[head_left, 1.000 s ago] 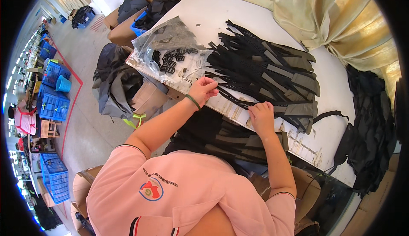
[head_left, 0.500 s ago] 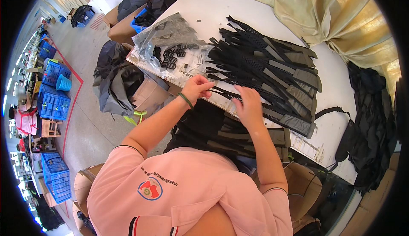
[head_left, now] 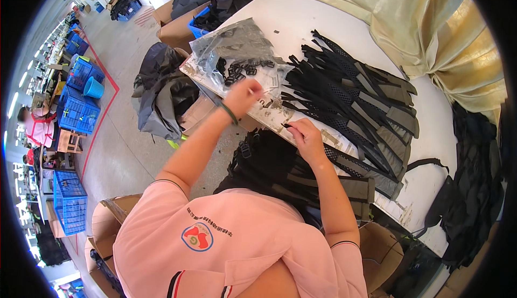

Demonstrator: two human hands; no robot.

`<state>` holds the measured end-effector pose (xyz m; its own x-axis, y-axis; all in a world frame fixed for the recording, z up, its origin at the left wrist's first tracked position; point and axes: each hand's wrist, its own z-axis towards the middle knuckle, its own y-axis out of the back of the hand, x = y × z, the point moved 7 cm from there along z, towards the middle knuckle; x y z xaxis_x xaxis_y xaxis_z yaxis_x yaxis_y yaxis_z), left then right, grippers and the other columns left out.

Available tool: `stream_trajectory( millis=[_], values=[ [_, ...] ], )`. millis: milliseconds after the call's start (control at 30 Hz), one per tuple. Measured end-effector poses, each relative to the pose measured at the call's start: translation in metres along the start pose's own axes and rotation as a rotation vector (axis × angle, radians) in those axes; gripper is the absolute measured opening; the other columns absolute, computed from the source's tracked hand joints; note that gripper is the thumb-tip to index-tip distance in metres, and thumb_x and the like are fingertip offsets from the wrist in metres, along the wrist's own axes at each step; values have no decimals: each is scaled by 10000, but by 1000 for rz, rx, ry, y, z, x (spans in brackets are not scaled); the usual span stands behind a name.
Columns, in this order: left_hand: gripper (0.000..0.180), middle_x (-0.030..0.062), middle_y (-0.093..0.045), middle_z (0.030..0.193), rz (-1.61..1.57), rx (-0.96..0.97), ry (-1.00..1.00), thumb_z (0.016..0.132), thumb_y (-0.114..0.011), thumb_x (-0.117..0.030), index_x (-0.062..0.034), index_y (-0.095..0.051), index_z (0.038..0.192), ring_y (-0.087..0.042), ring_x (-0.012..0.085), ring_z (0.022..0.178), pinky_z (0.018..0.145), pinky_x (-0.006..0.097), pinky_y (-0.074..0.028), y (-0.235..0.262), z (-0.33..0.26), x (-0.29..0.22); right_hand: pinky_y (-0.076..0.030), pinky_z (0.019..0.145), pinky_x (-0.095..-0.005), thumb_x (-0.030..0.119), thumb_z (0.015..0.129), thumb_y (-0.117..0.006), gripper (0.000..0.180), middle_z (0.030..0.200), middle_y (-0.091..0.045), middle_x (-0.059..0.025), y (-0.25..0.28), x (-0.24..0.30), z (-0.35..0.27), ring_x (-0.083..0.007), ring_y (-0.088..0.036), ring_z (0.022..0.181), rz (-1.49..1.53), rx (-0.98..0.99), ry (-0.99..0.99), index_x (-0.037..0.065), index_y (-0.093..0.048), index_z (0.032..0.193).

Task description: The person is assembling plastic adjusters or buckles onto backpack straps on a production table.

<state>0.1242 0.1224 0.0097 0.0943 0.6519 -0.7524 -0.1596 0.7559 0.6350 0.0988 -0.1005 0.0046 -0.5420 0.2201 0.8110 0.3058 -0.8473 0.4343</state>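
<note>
My right hand is closed in a pinch at the table's near edge, on the dark end of a black strap. My left hand, smeared by motion, hovers over the table edge just short of a pile of black plastic buckles; its fingers are too blurred to read. Those buckles lie on and beside a clear plastic bag. Right of them, a fanned stack of black mesh strap pieces with grey panels covers the table. More finished-looking black straps hang at my lap, one with a buckle.
The white table has a worn near edge. Gold curtains hang behind it, and black fabric drapes over its right end. To the left are a dark plastic sack and a blue crate. Cardboard boxes stand close by me.
My left hand has let go of the strap and moved apart from my right, toward the buckles. My right hand has drawn a little nearer to me. The whole view has shifted slightly.
</note>
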Motion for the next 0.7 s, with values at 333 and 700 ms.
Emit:
stream_trajectory(
  millis=[333, 700],
  values=[
    [245, 123, -630, 903, 612, 120, 42, 723, -701, -179, -55, -641, 925, -589, 329, 912, 793, 400, -470, 23, 38, 76, -435, 608, -259, 30, 815, -625, 128, 771, -586, -89, 3, -14, -1, -181, -554, 661, 233, 73, -267, -5, -649, 935],
    [71, 18, -618, 839, -1538, 409, 580, 915, -564, -144, -78, -591, 915, -557, 97, 650, 631, 230, -476, -71, -42, -45, -451, 633, -208, 58, 866, -588, 113, 792, -597, -16, 22, -14, -5, -74, -534, 689, 640, 14, -389, -20, -627, 938]
  ],
)
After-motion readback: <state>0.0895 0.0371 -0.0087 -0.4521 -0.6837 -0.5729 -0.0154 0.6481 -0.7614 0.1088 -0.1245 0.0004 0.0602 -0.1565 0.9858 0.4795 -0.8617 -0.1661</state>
